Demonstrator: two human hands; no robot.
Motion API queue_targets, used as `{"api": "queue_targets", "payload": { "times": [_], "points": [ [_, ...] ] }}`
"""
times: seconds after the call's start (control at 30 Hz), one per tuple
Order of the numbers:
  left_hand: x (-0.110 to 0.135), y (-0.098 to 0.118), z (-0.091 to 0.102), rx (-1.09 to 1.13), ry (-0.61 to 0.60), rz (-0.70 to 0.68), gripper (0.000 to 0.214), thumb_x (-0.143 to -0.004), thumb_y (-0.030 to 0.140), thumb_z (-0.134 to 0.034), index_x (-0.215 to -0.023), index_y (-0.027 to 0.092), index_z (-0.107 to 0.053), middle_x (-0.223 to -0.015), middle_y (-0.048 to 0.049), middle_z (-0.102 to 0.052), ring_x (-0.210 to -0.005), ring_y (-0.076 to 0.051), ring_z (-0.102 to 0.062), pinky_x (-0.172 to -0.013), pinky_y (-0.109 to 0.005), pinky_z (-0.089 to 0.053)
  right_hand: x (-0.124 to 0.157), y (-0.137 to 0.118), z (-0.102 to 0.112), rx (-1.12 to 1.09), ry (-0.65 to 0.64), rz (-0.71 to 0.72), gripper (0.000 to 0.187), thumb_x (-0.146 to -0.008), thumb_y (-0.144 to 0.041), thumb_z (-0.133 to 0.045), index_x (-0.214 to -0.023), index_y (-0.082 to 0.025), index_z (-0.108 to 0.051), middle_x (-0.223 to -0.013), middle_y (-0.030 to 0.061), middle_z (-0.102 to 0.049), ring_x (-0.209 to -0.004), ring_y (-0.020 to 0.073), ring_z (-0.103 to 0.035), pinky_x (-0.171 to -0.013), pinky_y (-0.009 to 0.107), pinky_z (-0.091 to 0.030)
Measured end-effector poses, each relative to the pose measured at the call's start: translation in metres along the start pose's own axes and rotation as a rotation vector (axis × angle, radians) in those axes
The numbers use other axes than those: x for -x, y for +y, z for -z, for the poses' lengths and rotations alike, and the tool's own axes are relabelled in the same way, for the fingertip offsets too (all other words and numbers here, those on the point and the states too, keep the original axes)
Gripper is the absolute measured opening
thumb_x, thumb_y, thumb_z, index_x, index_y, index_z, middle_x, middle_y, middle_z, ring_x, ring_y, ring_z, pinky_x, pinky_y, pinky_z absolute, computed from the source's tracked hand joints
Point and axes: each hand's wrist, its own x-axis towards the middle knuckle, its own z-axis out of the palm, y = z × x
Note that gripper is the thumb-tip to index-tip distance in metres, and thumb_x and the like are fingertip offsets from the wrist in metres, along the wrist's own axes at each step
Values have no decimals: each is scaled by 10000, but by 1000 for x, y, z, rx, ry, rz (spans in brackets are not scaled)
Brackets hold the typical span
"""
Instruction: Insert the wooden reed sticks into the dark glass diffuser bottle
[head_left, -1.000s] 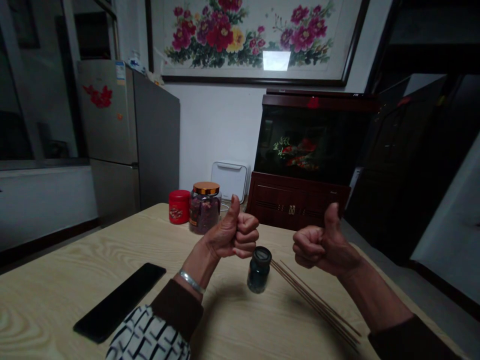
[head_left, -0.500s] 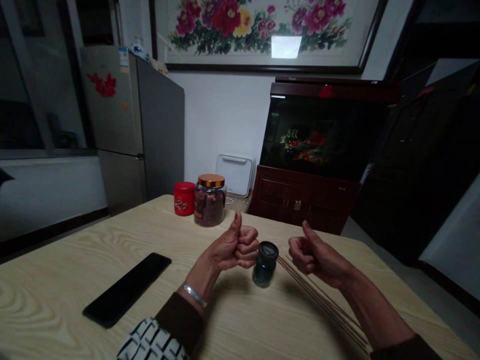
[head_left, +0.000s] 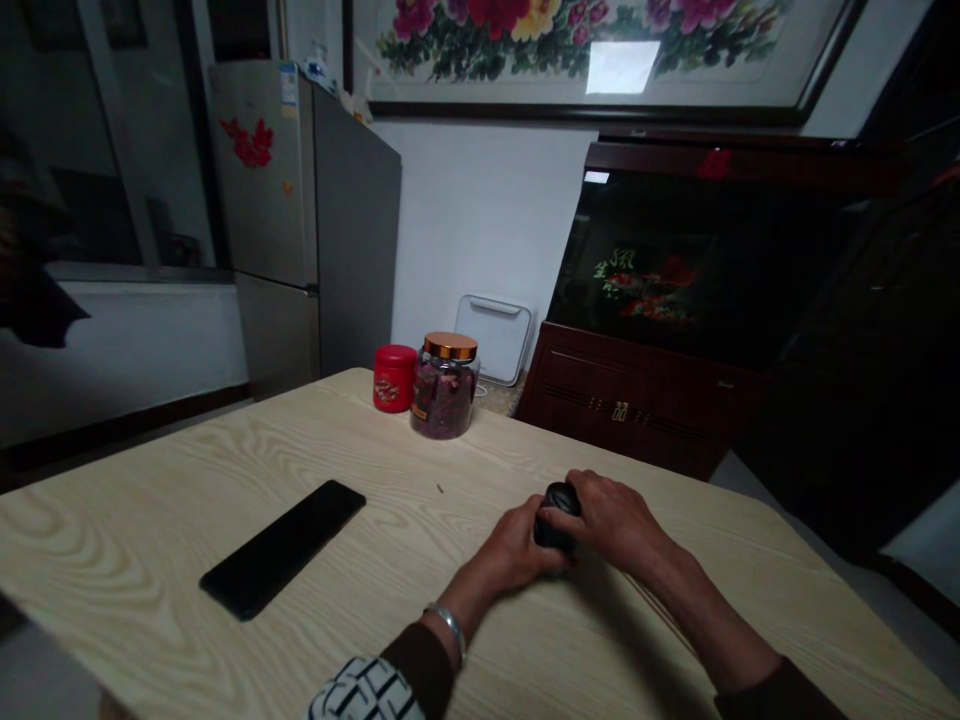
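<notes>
Visibly, the small jar (head_left: 551, 537) is dark; its round lid (head_left: 564, 496), black.

I have both hands out of their thumbs-up and brought together: my left hand (head_left: 517, 550) is now wrapped around the dark glass bottle (head_left: 551, 536), and my right hand (head_left: 615, 510) has closed over its black lid (head_left: 562, 496). My right forearm now hides most of the thin brown sticks (head_left: 661, 606). A small dark speck (head_left: 440, 489) has come into sight on the surface (head_left: 405, 560), and my view has swung left and down.
</notes>
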Motion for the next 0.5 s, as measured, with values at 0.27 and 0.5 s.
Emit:
{"api": "queue_targets", "payload": {
  "times": [0.27, 0.5],
  "points": [
    [3, 5, 7, -82, 10, -45, 651, -572, 420, -848, -1109, 139, -610, -984, -74, -678, -880, -242, -606, -698, -281, -444, 10, 15, 24, -529, -180, 281, 811, -739, -411, -661, -1469, -256, -342, -1504, 96, -399, -1345, 292, -397, -1045, 436, -368],
    [3, 2, 5, -127, 12, -6, 649, -561, 332, -851, -1134, 161, -598, -998, -55, -672, -871, -223, -599, -703, -271, -449, 5, 3, 21, -125, -44, 81, 401, -836, -493, -559, -1041, -163, -659, -1001, 146, -674, -1006, 337, -602, -963, 547, -352]
  ]
}}
